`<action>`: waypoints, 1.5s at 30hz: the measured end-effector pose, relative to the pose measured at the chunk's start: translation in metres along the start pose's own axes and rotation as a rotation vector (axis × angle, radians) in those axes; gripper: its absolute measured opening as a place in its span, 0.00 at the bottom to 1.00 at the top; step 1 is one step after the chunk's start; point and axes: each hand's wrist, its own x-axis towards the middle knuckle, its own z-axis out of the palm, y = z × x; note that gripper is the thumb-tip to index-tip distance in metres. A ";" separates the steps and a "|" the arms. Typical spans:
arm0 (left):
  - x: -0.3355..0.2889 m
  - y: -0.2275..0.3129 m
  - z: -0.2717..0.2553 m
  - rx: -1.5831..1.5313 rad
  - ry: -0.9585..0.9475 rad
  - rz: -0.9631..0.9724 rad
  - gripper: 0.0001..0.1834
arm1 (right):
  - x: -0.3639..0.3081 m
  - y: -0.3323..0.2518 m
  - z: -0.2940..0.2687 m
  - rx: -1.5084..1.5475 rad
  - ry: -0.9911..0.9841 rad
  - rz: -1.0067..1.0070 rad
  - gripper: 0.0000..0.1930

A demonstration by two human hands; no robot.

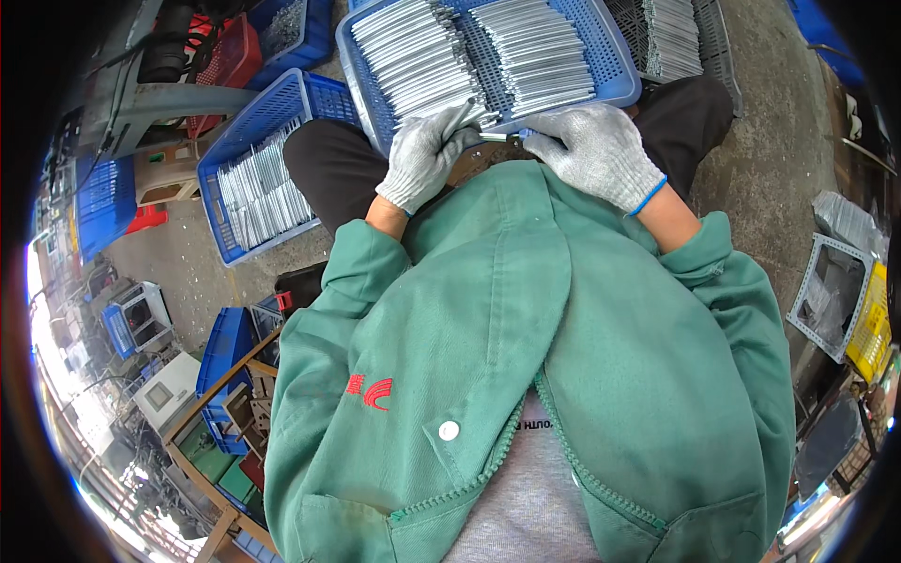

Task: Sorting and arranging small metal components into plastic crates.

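Note:
My left hand (424, 158), in a grey-white knitted glove, is closed around a thin silvery metal rod (460, 116) that sticks up past the fingers. A second short bright rod (494, 137) spans the gap between my hands. Its right end meets a small dark piece (513, 139) at the fingertips of my right hand (593, 150). That hand, gloved alike with a blue cuff edge, has its fingers closed; what lies inside them is hidden. Just beyond both hands stands a blue plastic basket (615, 56) holding two stacks of metal rods (535, 56).
At left, a blue crate (214, 211) holds more rods. A grey crate (723, 66) with rods stands at far right. A red basket (235, 75) and a metal machine frame (188, 98) are at far left. A white rack (798, 310) and yellow crate (873, 324) lie right.

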 end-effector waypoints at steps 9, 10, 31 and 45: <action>-0.006 0.005 0.011 0.113 0.149 0.102 0.07 | 0.000 -0.004 0.002 -0.125 -0.045 0.041 0.14; -0.006 0.005 0.013 0.155 0.192 0.124 0.08 | 0.000 -0.005 0.001 -0.105 -0.058 0.038 0.14; -0.005 0.008 0.019 0.246 0.316 0.211 0.10 | 0.006 -0.006 -0.013 -0.018 -0.141 0.047 0.14; -0.006 0.012 0.020 0.201 0.354 0.201 0.09 | 0.003 0.000 -0.002 0.068 -0.160 0.054 0.14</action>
